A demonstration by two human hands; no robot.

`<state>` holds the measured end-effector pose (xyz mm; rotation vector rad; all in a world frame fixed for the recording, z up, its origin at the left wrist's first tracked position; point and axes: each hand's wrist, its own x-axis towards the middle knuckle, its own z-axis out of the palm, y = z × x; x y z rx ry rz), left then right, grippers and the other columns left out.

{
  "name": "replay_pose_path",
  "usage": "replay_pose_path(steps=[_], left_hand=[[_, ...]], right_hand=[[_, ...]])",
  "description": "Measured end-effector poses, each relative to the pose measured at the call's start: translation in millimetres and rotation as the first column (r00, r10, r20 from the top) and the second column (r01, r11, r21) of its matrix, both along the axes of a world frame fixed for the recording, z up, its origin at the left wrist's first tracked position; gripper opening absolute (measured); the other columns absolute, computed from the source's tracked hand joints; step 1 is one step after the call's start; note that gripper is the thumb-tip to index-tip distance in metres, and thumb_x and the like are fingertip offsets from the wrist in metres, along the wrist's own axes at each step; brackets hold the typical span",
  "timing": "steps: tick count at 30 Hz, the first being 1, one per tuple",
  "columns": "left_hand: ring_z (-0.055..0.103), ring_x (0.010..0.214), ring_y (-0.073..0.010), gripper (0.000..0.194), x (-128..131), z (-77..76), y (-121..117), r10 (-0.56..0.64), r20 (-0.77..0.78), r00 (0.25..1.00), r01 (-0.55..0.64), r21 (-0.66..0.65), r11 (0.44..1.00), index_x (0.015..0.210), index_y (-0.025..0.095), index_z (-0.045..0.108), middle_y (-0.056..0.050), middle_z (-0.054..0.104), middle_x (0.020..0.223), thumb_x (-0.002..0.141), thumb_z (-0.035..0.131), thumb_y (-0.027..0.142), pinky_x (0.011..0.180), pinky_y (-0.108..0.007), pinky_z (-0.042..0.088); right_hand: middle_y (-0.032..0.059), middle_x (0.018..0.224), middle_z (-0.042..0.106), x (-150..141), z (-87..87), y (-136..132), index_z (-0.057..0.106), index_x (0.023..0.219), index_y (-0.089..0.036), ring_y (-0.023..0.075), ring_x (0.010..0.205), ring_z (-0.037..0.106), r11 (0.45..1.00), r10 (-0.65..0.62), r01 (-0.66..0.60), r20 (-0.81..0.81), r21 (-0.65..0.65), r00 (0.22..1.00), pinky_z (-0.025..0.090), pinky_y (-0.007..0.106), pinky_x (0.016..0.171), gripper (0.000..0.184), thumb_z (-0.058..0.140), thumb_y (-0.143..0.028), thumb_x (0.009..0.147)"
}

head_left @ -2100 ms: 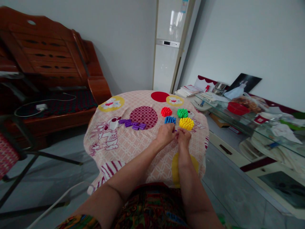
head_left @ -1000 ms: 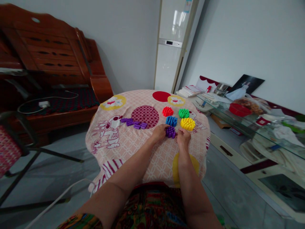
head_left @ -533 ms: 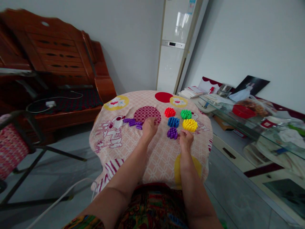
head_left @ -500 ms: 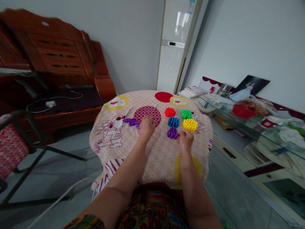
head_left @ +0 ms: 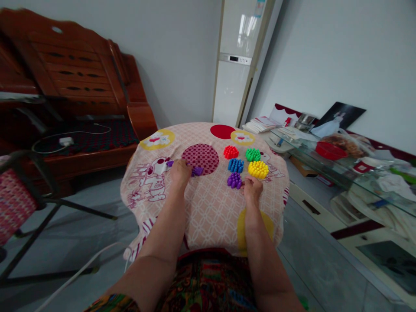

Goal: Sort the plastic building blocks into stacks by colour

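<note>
Since half a second ago, the left hand has moved leftward from the cloth's checked circle onto the loose purple pieces, while the right hand has stayed beside the purple cluster. Nearest, the dark, many-coloured clothing and a sleeve are cut off by the bottom edge. Beyond them the tablecloth is soft and creased, with a white lattice on pink and printed cartoon figures. Right-hand fingers are bent close together at the purple cluster's edge; whether they pinch anything is too small to tell. Left-hand fingers point down and hide the middle of the row of purple pieces, which shows only at both ends; I cannot tell whether they grip one. Purple cluster, blue cluster, yellow cluster, green cluster and red cluster are knobbly, glossy mounds of packed pegs, all on the table's right half. Past the table, a glass shelf carries a red bowl and a clear bag whose brownish contents are hard to make out. Farther off stand a carved, varnished wooden bench, cut off at left, and a tall glossy white cabinet, cut off at the top.
</note>
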<state>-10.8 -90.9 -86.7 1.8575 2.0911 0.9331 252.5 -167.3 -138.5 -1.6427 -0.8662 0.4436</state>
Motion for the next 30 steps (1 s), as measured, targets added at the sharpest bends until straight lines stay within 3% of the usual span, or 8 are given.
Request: replay_pose_path(steps=[3,8,12,14,17,22,27,30], left_hand=[[0.063,0.099,-0.0245,0.018,16,5.5,-5,-0.024,0.061,0.998,0.019,0.078,0.997,0.097,0.014,0.067,-0.012,0.069,0.101,0.09,0.054,0.024,0.087,-0.035,0.046],[0.066,0.08,-0.0177,0.011,60,4.3,-17,-0.295,0.215,0.931,0.284,0.078,0.956,0.086,0.017,0.069,-0.005,0.073,0.085,0.082,0.061,0.023,0.073,-0.026,0.047],[0.065,0.073,-0.0146,0.006,82,-1.5,-26,-0.41,0.252,0.877,0.401,0.087,0.912,0.081,0.016,0.067,-0.003,0.072,0.079,0.078,0.063,0.02,0.069,-0.024,0.047],[0.064,0.071,-0.0137,0.007,87,-1.7,-30,-0.472,0.294,0.831,0.446,0.153,0.882,0.082,0.016,0.066,-0.002,0.071,0.078,0.079,0.063,0.021,0.069,-0.024,0.048],[0.065,0.073,-0.0131,0.011,91,-0.1,-35,-0.6,0.377,0.706,0.535,0.271,0.8,0.087,0.016,0.066,-0.002,0.071,0.08,0.082,0.062,0.025,0.071,-0.024,0.051],[0.067,0.077,-0.0128,0.016,97,1.1,-42,-0.732,0.411,0.543,0.644,0.356,0.677,0.095,0.016,0.066,-0.004,0.072,0.087,0.084,0.061,0.027,0.073,-0.023,0.053],[0.068,0.082,-0.0131,0.018,101,0.6,-45,-0.783,0.39,0.484,0.705,0.356,0.613,0.098,0.016,0.069,-0.005,0.073,0.094,0.086,0.058,0.024,0.077,-0.023,0.054],[0.069,0.091,-0.0151,0.022,99,-0.9,-43,-0.763,0.408,0.501,0.682,0.357,0.639,0.104,0.017,0.069,-0.006,0.073,0.104,0.087,0.058,0.025,0.081,-0.025,0.054]], right_hand=[[0.0086,0.079,0.073,-1,1.3,0,0.074,0.097,-0.01,0.0166,0.055,0.063,1.0,-0.004,0.004,-0.006,0.001,1.0,0.05,0.026,0.05,0.045,0.046,-0.031,0.069],[0.0065,0.072,0.071,-2,2.6,0,0.074,0.096,-0.01,0.0168,0.053,0.062,1.0,-0.001,0.002,-0.038,0.007,0.999,0.049,0.026,0.048,0.042,0.046,-0.029,0.069],[0.0053,0.068,0.069,-1,3.1,-1,0.073,0.094,-0.011,0.0176,0.051,0.061,1.0,-0.018,0.018,-0.029,0.011,0.999,0.049,0.028,0.05,0.04,0.047,-0.03,0.071],[0.0061,0.069,0.07,-1,4.4,-2,0.073,0.091,-0.012,0.0195,0.059,0.064,0.994,-0.073,0.068,0.057,0.087,0.996,0.052,0.03,0.059,0.038,0.047,-0.031,0.072],[0.0085,0.076,0.072,-4,9.1,-7,0.073,0.089,-0.013,0.0216,0.074,0.066,0.964,-0.162,0.117,0.179,0.239,0.97,0.053,0.032,0.075,0.036,0.046,-0.035,0.078],[0.0101,0.084,0.072,-20,21.9,-17,0.073,0.1,-0.013,0.0191,0.071,0.064,0.944,-0.022,-0.085,0.316,0.319,0.948,0.05,0.029,0.071,0.043,0.046,-0.045,0.087],[0.0063,0.074,0.069,-30,29.2,-23,0.073,0.098,-0.015,0.0161,0.062,0.059,0.952,0.085,-0.197,0.414,0.236,0.906,0.047,0.027,0.063,0.042,0.051,-0.049,0.085],[0.0061,0.071,0.068,-24,26.7,-20,0.071,0.089,-0.015,0.0172,0.064,0.059,0.952,-0.02,-0.081,0.324,0.295,0.946,0.048,0.028,0.065,0.04,0.053,-0.049,0.083]])
